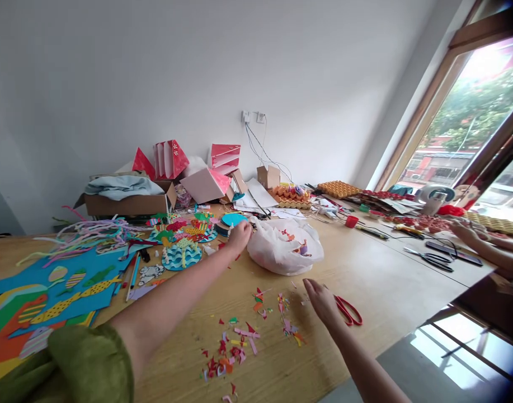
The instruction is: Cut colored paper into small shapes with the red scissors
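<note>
My left hand (239,235) reaches far across the wooden table (386,280) and grips the rim of a white plastic bag (286,249) that holds coloured paper scraps. My right hand (322,300) lies flat on the table with fingers stretched out, holding nothing, just in front of the bag. Red-handled scissors (348,310) lie right beside that hand. Several small coloured paper scraps (239,341) are scattered on the table between my arms.
Coloured paper sheets (50,296) and cut-out shapes cover the left. A cardboard box (126,202), red folded paper pieces (170,158) and egg trays (338,188) stand at the back. Another person's hands (470,234) work at the right, near black scissors (432,258).
</note>
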`<state>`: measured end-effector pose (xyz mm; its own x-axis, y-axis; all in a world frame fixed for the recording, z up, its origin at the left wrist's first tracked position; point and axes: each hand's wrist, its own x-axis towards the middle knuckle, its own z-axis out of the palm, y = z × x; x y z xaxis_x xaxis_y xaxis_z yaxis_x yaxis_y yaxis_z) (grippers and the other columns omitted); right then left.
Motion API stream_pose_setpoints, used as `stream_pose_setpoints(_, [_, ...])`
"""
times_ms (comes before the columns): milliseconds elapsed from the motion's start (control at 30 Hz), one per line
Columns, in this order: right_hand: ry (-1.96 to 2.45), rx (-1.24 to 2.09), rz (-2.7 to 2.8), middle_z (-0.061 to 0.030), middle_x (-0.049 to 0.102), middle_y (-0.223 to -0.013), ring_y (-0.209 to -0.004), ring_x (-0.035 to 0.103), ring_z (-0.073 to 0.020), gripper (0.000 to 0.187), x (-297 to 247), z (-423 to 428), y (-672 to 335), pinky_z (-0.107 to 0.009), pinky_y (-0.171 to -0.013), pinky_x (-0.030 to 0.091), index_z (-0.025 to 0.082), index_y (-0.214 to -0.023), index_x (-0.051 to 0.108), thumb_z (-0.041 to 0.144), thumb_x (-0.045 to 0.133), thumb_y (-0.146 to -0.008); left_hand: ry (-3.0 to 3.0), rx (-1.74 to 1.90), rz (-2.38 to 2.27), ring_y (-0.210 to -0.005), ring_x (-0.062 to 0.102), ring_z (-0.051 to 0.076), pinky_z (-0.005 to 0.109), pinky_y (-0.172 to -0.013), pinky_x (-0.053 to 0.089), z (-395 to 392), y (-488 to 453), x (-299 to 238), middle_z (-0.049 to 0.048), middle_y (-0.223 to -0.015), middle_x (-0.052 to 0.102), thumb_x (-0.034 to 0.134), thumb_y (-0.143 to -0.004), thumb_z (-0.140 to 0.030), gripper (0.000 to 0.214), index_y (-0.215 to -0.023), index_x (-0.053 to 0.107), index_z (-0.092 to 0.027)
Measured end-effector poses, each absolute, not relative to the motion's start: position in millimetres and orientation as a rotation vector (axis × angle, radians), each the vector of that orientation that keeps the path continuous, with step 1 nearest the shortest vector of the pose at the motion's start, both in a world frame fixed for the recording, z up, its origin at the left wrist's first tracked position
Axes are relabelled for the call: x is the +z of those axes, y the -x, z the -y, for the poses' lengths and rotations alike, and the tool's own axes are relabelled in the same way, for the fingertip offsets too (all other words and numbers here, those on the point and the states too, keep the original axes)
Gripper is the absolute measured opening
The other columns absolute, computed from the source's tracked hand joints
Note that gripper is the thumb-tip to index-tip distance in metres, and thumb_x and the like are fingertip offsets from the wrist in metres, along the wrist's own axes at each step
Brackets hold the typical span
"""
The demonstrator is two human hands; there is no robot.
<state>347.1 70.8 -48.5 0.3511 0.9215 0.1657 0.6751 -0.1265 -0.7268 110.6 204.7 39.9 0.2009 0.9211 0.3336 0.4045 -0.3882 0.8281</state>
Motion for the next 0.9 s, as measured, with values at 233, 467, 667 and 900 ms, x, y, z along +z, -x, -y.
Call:
stream_pose_setpoints(233, [1.805,0.402,1.787,-0.0127,0.056,-0.113,-0.111,0.046,-0.0230,0.043,-63.2,-86.8,-315.8,-0.037,-0.096,0.030,0.014,-0.100,0.057,0.041,0.030,-0.081,-2.155,0.595,-1.046,-0.109,0.045,0.023,0.045,-0.093,0.034,-134.0,-77.0,-49.4,0.0108,-0.118,0.050,0.047,-0.081,-0.030,0.031,-0.108,0.051,-0.015])
stream_pose_setpoints(467, [1.513,0.552,2.215,-0.0051,0.044,-0.129,-0.118,0.039,-0.0157,0.048,-60.4,-52.2,-263.0,-0.027,-0.099,0.028,0.019,-0.122,0.046,0.046,0.031,-0.085,-2.077,0.617,-0.928,-0.114,0.042,0.021,0.034,-0.097,0.031,-106.4,-58.2,-42.2,0.0111,-0.124,0.048,0.037,-0.082,-0.037,0.043,-0.117,0.046,-0.014])
stream_pose_setpoints(667, [1.556,0.481,2.209,-0.0145,0.041,-0.130,-0.120,0.036,-0.0225,0.060,-53.7,-100.4,-264.8,-0.039,-0.100,0.025,0.009,-0.123,0.043,0.049,0.019,-0.086,-1.727,0.886,-0.956,-0.099,0.055,0.019,0.031,-0.087,0.041,-74.0,-21.6,-11.6,0.0102,-0.103,0.061,0.033,-0.083,-0.040,0.039,-0.105,0.053,-0.015])
stream_pose_setpoints(900, [1.426,0.570,2.423,-0.0139,0.031,-0.136,-0.125,0.024,-0.0234,0.064,-55.1,-99.4,-226.9,-0.038,-0.104,0.017,0.008,-0.127,0.039,0.053,0.027,-0.083,-1.182,1.270,-0.975,-0.087,0.057,0.020,0.033,-0.083,0.043,-24.1,36.0,15.4,0.0076,-0.088,0.063,0.049,-0.077,-0.040,0.029,-0.090,0.058,-0.015])
